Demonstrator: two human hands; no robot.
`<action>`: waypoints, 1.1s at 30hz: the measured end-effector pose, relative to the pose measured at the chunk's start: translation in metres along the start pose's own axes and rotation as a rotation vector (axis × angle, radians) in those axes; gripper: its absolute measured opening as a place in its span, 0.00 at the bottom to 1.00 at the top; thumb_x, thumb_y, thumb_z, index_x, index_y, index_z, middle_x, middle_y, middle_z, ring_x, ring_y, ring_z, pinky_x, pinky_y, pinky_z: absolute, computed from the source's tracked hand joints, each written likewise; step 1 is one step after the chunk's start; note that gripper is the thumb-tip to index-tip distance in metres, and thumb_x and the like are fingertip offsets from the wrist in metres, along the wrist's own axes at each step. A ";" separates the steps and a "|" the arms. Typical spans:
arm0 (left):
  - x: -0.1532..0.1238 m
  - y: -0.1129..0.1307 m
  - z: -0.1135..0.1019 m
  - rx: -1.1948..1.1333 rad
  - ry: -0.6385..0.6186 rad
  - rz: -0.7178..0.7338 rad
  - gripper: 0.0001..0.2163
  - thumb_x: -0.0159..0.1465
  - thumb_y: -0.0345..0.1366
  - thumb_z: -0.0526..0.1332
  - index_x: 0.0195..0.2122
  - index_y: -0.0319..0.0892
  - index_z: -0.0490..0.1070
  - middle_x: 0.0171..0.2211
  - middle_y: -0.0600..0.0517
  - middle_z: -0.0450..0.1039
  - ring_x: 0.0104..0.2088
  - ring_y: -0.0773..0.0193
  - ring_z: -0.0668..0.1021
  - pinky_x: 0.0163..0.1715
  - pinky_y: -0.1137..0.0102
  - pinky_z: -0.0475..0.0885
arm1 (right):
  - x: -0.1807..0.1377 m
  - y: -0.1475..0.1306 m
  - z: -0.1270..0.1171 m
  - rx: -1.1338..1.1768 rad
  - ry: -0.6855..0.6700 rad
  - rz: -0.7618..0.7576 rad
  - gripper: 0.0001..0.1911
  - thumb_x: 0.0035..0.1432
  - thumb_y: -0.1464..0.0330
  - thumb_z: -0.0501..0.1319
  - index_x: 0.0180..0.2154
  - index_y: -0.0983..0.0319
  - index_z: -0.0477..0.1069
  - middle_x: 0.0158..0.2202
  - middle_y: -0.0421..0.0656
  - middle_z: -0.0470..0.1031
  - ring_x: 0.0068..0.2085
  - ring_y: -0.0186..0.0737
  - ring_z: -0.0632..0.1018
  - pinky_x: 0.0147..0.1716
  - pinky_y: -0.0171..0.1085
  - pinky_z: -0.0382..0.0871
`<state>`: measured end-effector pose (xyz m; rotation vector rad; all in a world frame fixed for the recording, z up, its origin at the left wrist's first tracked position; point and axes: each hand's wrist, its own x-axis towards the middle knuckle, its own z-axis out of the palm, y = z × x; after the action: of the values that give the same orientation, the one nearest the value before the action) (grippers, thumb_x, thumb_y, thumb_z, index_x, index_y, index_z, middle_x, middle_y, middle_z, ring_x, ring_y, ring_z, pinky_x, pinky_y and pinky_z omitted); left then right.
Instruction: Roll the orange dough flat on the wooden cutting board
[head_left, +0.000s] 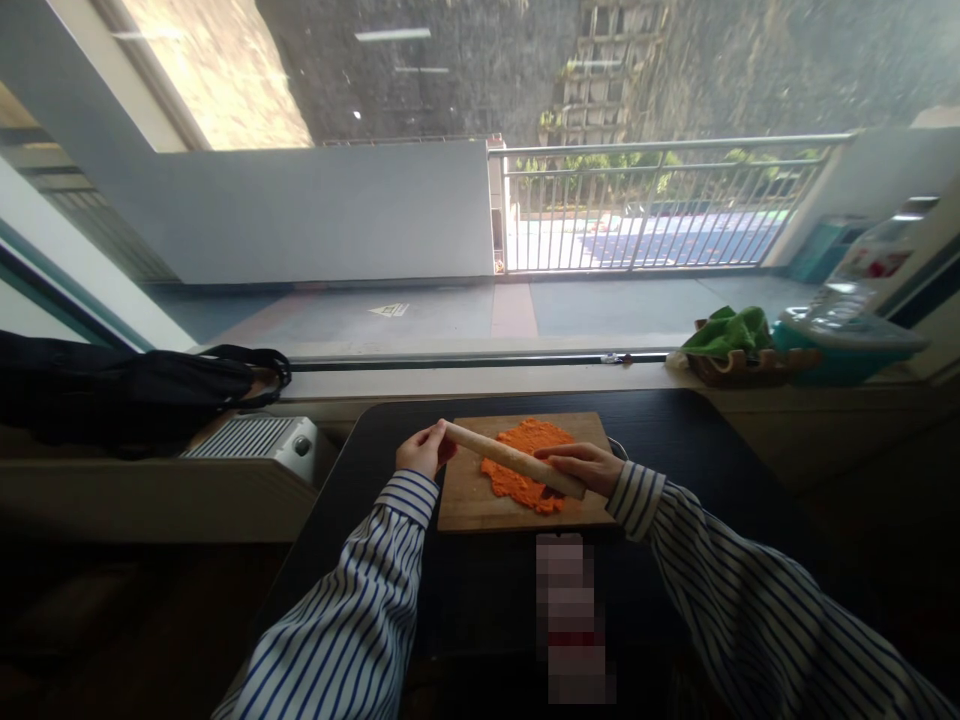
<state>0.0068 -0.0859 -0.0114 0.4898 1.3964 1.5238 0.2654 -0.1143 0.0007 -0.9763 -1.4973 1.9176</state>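
Note:
A pale wooden rolling pin (517,460) slants across the view, its left end higher up than its right. My left hand (422,449) pinches the far left end between thumb and fingers. Near the right end, my right hand (589,466) grips the pin, with its fingers lying along the top. Beneath the pin, a flattened, ragged-edged sheet of orange dough (534,437) lies on a wooden cutting board (465,505). The pin hides part of the dough, and I cannot tell whether it touches it.
The board rests on a dark table (480,580). A pixelated pinkish item (570,610) lies in front of it. On the right sill stand a green cloth (729,330), a teal container (847,345) and a plastic bottle (862,265). A black bag (135,390) and a white box (255,445) are left.

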 end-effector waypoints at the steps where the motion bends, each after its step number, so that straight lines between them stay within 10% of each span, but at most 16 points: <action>1: -0.001 0.001 0.000 0.004 0.001 0.001 0.08 0.48 0.34 0.68 0.26 0.36 0.72 0.18 0.53 0.71 0.19 0.70 0.74 0.22 0.73 0.74 | 0.001 0.002 -0.001 -0.044 0.006 -0.006 0.33 0.48 0.54 0.62 0.51 0.68 0.64 0.36 0.48 0.76 0.33 0.40 0.78 0.34 0.40 0.71; 21: -0.046 0.031 0.030 0.012 -0.173 0.299 0.14 0.49 0.39 0.67 0.34 0.36 0.74 0.28 0.51 0.75 0.27 0.65 0.77 0.29 0.70 0.75 | -0.009 -0.009 0.022 -1.064 0.181 -0.137 0.15 0.49 0.65 0.59 0.41 0.58 0.68 0.22 0.34 0.70 0.22 0.31 0.68 0.24 0.32 0.60; 27: -0.056 0.038 0.033 0.077 -0.353 0.370 0.20 0.55 0.47 0.61 0.43 0.39 0.70 0.33 0.50 0.75 0.30 0.65 0.78 0.30 0.70 0.75 | -0.015 0.008 0.012 -0.670 0.224 -0.171 0.17 0.51 0.64 0.59 0.43 0.57 0.61 0.28 0.37 0.74 0.28 0.36 0.75 0.30 0.36 0.70; 33: -0.034 -0.004 0.011 0.492 -0.332 0.511 0.16 0.57 0.46 0.58 0.36 0.38 0.72 0.30 0.48 0.76 0.31 0.63 0.78 0.34 0.67 0.74 | -0.027 0.030 0.009 -0.267 0.428 -0.299 0.23 0.45 0.60 0.65 0.40 0.58 0.57 0.35 0.42 0.74 0.38 0.44 0.77 0.36 0.46 0.75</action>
<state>0.0325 -0.1089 -0.0013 1.4254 1.4377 1.3809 0.2757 -0.1485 -0.0211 -1.1183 -1.5555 1.2289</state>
